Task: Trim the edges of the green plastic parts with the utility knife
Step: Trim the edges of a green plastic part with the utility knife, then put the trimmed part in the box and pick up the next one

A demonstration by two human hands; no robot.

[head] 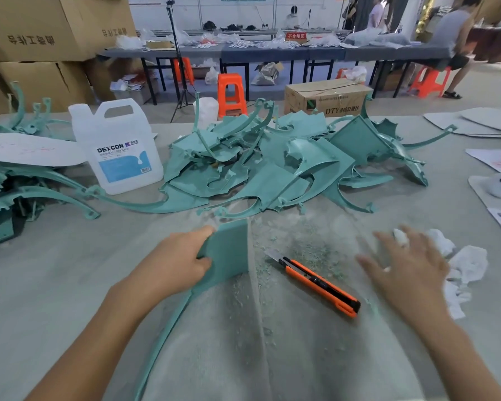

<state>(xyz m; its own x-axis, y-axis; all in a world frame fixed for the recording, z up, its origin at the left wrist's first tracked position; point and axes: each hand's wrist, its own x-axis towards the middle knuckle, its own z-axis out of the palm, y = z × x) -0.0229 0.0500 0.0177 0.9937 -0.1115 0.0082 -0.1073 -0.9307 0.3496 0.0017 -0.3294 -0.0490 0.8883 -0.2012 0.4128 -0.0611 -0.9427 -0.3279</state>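
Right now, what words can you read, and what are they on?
"DEXCON": label on the white jug.
"DTY": small cardboard box; characters after it blurred.
"不合格区": red sign at the back.
Too blurred: jug's small print, big boxes' print, papers.

The left grip (177, 261) and right grip (408, 270) are bare, as are both forearms (99, 328). The blurred right grip shows a white patch (401, 237) on one fingertip, too smeared to identify.
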